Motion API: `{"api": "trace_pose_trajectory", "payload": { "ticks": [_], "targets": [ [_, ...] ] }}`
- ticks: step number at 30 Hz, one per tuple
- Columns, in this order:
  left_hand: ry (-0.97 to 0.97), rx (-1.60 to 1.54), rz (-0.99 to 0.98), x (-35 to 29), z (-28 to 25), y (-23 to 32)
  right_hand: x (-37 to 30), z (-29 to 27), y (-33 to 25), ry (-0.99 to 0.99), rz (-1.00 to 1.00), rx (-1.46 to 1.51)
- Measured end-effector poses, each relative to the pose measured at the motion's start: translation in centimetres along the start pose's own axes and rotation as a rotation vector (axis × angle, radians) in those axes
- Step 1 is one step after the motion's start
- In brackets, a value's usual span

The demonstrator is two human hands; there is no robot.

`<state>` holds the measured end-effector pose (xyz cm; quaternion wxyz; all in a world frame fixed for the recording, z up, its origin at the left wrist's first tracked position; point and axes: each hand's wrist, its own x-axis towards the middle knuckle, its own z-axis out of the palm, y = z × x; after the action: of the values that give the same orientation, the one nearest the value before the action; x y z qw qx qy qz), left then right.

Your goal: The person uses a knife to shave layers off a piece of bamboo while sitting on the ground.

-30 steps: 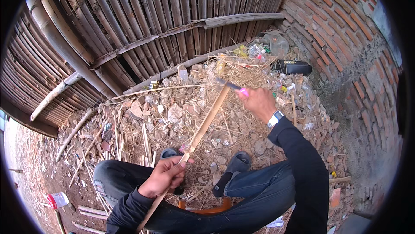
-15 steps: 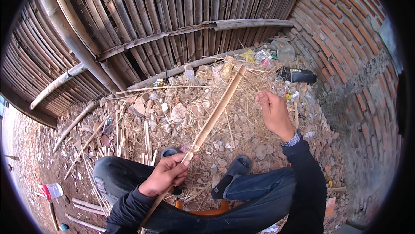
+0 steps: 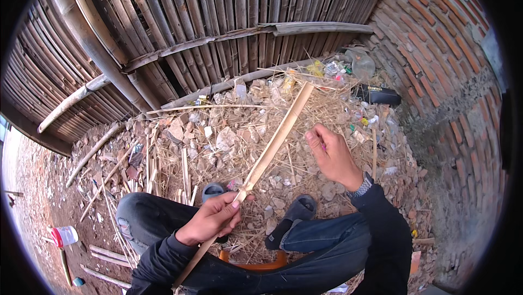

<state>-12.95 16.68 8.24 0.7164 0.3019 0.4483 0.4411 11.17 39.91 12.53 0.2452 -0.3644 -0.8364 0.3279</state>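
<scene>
My left hand (image 3: 213, 217) is closed around a long split bamboo strip (image 3: 279, 138). The strip slants up and away to the right, its pale hollow inner face showing, with a rough node just beyond my fingers. Its lower end runs back past my left sleeve. To the right of the strip and apart from it, my right hand (image 3: 336, 159) is raised with the fingers curled and the thumb along them. A speck of pink shows by those fingertips; what they hold, if anything, I cannot make out. A grey watch (image 3: 362, 185) sits on that wrist.
Stones, straw and litter cover the ground before my sandals (image 3: 303, 209). A bamboo wall (image 3: 229, 1) stands ahead, a brick wall (image 3: 436, 39) to the right. A black case (image 3: 377, 94) lies near the corner; a white and red tub (image 3: 65, 236) and bamboo pieces (image 3: 110, 256) lie left.
My right hand has come lower and a little left, nearer the strip, and has turned slightly. My left hand keeps its hold on the bamboo strip, which has barely shifted.
</scene>
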Motion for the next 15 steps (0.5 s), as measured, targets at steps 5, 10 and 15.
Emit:
{"api": "trace_pose_trajectory", "payload": {
  "ticks": [5,10,15],
  "targets": [
    [0.054,0.127,0.053,0.1,-0.2,-0.4,-0.9,0.8,-1.6,-0.120,-0.012,-0.066],
    [0.161,0.135,0.095,0.1,0.9,-0.3,-1.6,1.6,-1.6,-0.128,-0.070,-0.016],
    [0.209,0.030,0.031,0.2,0.1,-1.0,-2.6,3.3,-2.7,-0.209,-0.100,0.023]
  ]
}}
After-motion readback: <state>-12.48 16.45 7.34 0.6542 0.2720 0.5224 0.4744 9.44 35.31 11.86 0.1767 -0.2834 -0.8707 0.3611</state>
